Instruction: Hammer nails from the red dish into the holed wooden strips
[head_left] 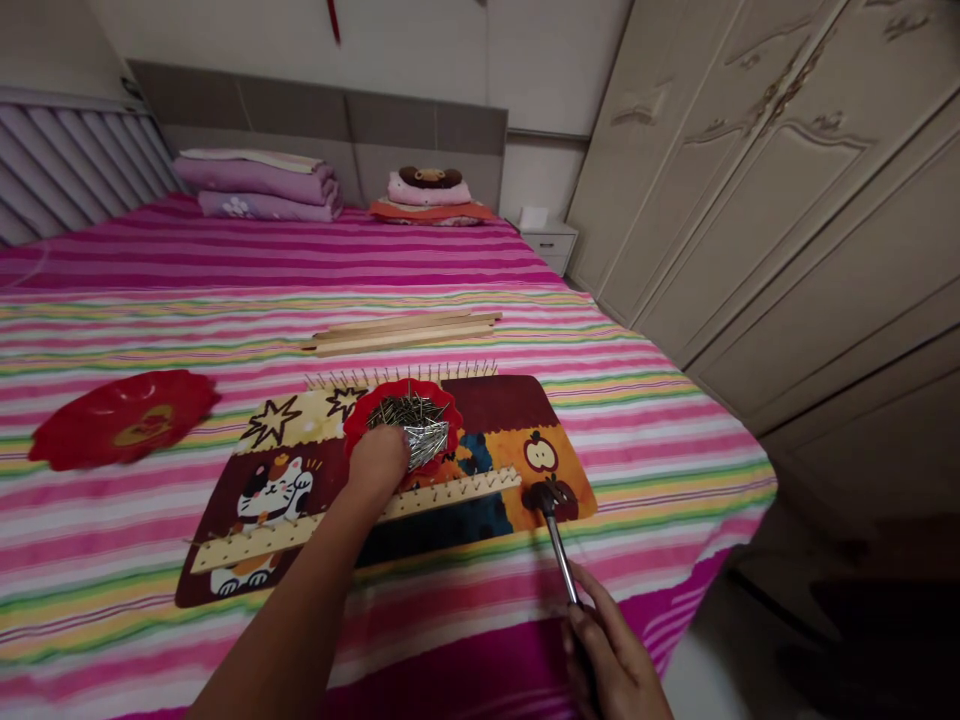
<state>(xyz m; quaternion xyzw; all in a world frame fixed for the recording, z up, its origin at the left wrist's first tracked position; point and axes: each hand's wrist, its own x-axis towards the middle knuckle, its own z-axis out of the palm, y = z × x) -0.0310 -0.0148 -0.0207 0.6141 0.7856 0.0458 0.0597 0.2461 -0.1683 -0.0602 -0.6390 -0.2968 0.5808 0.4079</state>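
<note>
The nails lie heaped in a scalloped red bowl, some darker, some bright silver. Your left hand dips into the bowl's near left side; its fingers are hidden, so you cannot tell whether they pinch a nail. The bowl sits between two nail-studded strips. The near wooden strip runs slantwise along the front of the patterned mat, with your left forearm crossing over it and hiding a part. The far strip lies by the mat's back edge, its row of nails sticking up.

Your right hand has its fingers wrapped around the dark grip of a hammer, whose head is over the mat's apple print, just beside the near strip's right end; you cannot tell if it touches.

Beyond the mat lie some bare wooden sticks, and well to the left a red plate. All this is on a striped bed, with folded blankets before the headboard and a pale wardrobe to the right.
</note>
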